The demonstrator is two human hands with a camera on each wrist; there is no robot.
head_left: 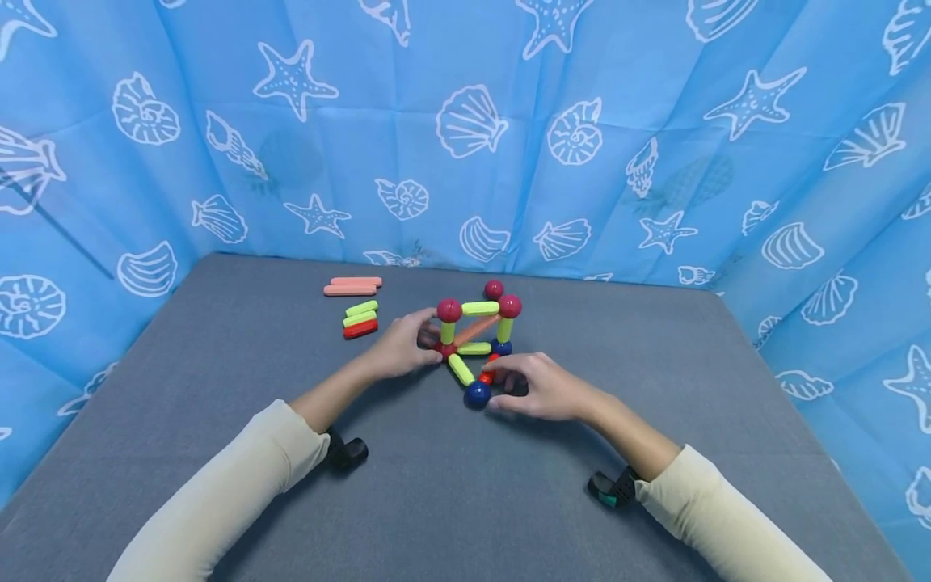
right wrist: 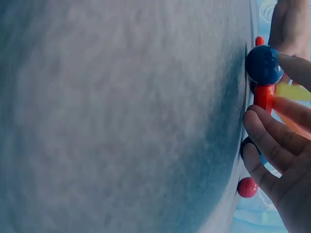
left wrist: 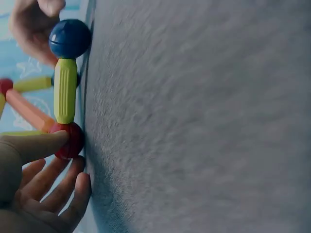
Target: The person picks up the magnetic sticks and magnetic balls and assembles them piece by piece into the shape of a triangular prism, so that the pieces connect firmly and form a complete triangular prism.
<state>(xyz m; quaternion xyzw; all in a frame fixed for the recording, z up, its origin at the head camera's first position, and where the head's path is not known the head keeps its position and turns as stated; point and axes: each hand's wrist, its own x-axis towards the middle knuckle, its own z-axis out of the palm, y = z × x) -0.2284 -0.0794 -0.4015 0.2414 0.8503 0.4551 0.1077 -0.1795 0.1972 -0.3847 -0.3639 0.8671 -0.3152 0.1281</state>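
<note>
A frame of magnetic sticks and balls stands on the grey table. My left hand (head_left: 398,346) is at its left side, pinching the lower red ball (left wrist: 73,143) between thumb and fingers. From that ball a yellow-green stick (head_left: 461,370) runs to the front blue ball (head_left: 477,394). My right hand (head_left: 544,388) grips this front corner, thumb against the blue ball and index finger on the red stick (right wrist: 264,98) behind it. Two upper red balls (head_left: 449,310) are joined by a yellow-green stick (head_left: 480,309). An orange stick (head_left: 476,331) slants across the frame.
Behind the frame lies a loose red ball (head_left: 494,289). To the left are two salmon sticks (head_left: 351,290), two short yellow-green sticks (head_left: 360,318) and a short red stick (head_left: 360,329). A blue shell-patterned curtain (head_left: 407,145) hangs around the grey table (head_left: 465,501).
</note>
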